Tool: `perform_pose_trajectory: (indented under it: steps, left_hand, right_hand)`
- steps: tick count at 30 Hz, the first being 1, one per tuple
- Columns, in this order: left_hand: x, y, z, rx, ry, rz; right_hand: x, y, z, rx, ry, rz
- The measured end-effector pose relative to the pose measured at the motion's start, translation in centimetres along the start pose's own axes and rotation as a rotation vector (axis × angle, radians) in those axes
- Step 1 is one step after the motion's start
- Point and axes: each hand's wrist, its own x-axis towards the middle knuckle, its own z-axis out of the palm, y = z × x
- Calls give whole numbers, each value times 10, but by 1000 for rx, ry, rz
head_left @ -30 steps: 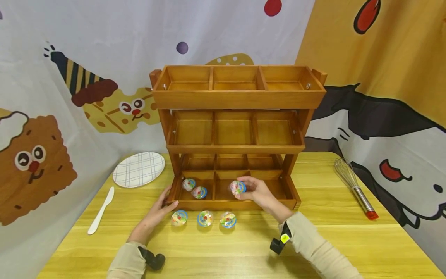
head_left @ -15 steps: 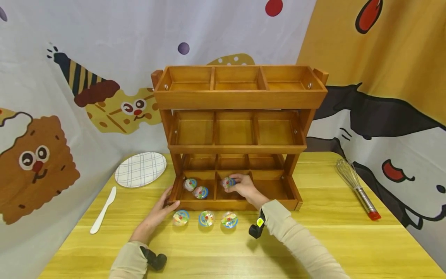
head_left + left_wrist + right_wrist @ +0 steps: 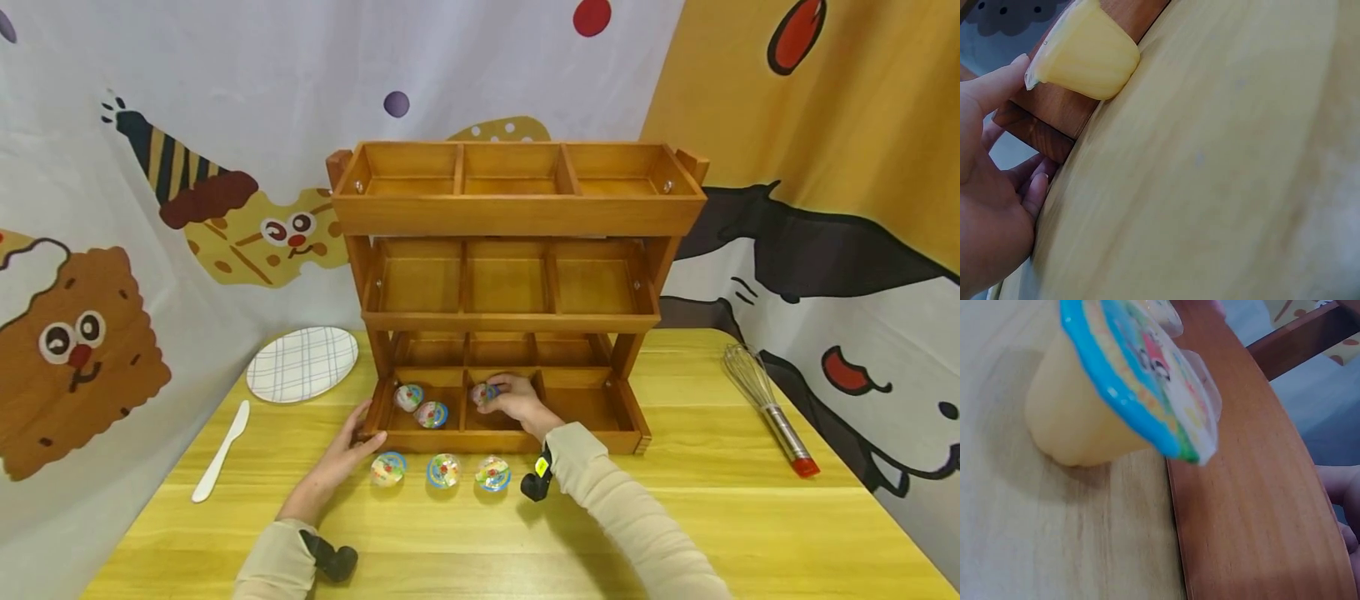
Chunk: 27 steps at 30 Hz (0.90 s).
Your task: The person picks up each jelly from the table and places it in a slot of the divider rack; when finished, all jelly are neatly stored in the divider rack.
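The wooden rack (image 3: pixel 517 214) is running nine to three o'clock, the left hand (image 3: pixel 345 450) gripping its lower corner toward eight o'clock. In the bottom front row's middle compartment, the nearer right hand's (image 3: pixel 519 402) fingers are pinching a lidded cup (image 3: pixel 482 394), which is sitting toward nine o'clock from the knuckles.

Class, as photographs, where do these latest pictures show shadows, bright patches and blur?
Head view: a soft shadow on the table beside the right sleeve; left wrist view: table grain blurred, a pale washed-out patch at lower right; right wrist view: jelly cup soft-edged, small highlights on its blue rim, shadow on the table beside it.
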Motion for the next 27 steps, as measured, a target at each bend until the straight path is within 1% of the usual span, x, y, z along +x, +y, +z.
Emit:
perform_pose_trajectory:
  steps: [7,12,16,18,23,27]
  left_hand:
    - [-1,1,0,-7,-5,-15]
    - [-1,1,0,4,4,-12]
    - [-1,0,0,13,13,-8]
    - [-1,0,0,12,12,-9]
    - [-1,2,1,6,-3,-9]
    - [-1,3,0,2,-5,-15]
  right_hand:
    - [7,0,6,-9,40,-6]
    - [11,2,7,-7,63,-41]
    - [12,1,8,-12,61,-71]
    - [11,1,8,-15,55,-73]
    - [6,0,4,-72,40,-89]
    - [-2,-4,-3,-138,46,-108]
